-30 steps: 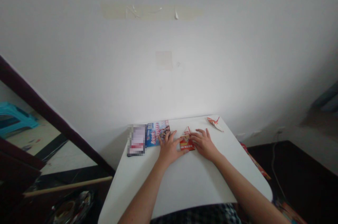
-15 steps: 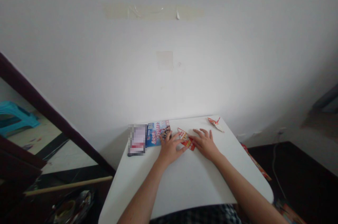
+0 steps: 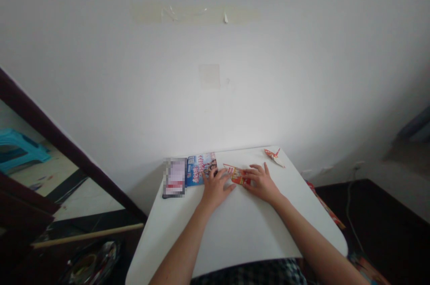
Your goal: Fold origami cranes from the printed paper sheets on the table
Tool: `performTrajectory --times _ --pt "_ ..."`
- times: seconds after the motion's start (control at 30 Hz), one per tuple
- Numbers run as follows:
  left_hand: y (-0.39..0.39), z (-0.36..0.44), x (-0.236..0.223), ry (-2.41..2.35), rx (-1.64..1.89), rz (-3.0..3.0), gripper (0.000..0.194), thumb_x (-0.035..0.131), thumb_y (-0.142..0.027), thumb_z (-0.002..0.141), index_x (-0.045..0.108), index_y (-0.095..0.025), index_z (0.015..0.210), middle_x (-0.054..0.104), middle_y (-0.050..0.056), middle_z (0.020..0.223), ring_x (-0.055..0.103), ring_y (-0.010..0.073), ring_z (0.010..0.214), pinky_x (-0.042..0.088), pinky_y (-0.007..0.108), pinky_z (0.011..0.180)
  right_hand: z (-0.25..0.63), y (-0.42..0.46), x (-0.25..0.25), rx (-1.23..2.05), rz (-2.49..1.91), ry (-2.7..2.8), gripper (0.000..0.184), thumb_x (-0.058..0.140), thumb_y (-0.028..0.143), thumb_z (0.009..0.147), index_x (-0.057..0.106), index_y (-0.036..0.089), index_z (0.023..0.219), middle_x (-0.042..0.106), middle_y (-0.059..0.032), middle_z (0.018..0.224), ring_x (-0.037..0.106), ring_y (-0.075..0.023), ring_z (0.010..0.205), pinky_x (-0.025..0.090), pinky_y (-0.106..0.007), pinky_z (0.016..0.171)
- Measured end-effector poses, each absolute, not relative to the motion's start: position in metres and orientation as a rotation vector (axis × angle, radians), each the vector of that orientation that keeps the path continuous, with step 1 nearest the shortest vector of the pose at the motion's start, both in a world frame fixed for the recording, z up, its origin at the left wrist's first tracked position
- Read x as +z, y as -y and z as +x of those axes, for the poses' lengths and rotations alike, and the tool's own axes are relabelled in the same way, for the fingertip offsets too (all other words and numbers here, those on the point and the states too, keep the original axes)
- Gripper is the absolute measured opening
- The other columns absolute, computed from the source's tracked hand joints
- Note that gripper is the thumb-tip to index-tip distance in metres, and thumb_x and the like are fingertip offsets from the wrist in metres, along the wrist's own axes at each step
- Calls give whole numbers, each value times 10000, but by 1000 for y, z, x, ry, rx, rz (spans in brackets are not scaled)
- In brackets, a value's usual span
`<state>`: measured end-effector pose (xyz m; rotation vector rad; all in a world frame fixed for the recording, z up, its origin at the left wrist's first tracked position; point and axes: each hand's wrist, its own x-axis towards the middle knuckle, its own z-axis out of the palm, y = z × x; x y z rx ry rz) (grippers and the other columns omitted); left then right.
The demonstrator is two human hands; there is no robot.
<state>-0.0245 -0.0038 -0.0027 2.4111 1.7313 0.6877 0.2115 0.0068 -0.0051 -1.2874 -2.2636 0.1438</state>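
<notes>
A small folded piece of red printed paper [image 3: 239,176] lies flat on the white table [image 3: 235,231] between my hands. My left hand [image 3: 216,186] rests at its left end, fingers spread, partly over the edge of a blue printed leaflet [image 3: 195,172]. From the right, my right hand [image 3: 262,182] lays its outstretched fingers on the red paper's right end. Its lower right corner is hidden under those fingers. At the back right of the table sits a folded red and white paper crane [image 3: 274,157], apart from both hands.
A phone-like object with a blurred screen [image 3: 175,178] lies at the table's left edge. Behind the table rises a white wall [image 3: 215,114]. On the floor at left are a bin [image 3: 89,262] and a wooden stick [image 3: 89,235]; a blue stool [image 3: 25,146] shows farther back.
The red paper has turned, its right end swinging up so it lies more level. My right hand's fingers have moved onto it; my left hand has shifted slightly left.
</notes>
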Motion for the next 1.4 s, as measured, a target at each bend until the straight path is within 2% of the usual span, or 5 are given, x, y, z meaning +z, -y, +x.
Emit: performTrajectory --times 0.17,0.53,0.87,1.2,1.4 --pt "2 -26 -5 -1714 639 2406 408 630 -515 891 667 -397 1279 585 19 1471 343 392 1430 112 786 1144 212 -8 -6 102 -1245 2202 206 578 375 969 749 319 1071 777 -31 1077 582 -276 1267 82 -722 1195" --pt "3 -23 -1 -1751 651 2380 313 626 -462 910 714 -406 1205 617 0 1433 393 378 1371 127 782 1132 222 -19 -11 152 -1212 2233 239 618 225 929 735 318 1116 782 -22 1078 564 -270 1296 138 -685 1207" --pt "1 -21 1 -1751 758 2320 134 694 -336 866 797 -339 951 672 15 1280 466 300 1293 260 606 1149 220 -17 -11 269 -1298 2141 199 566 333 963 756 315 1019 759 -41 1093 562 -263 1258 206 -620 1178" --pt "6 -19 3 -1782 727 2291 313 773 -392 788 739 -390 1099 641 6 1299 443 301 1330 211 654 1176 217 -17 -10 271 -1420 2082 217 544 331 963 757 302 993 723 -59 1138 541 -249 1242 152 -610 1177" --pt "10 -17 8 -1778 641 2324 398 784 -468 759 711 -453 1149 635 -5 1290 412 338 1341 171 718 1157 215 -15 -5 284 -1463 2051 220 544 344 970 755 286 943 720 -44 983 553 -241 1136 195 -578 1157"
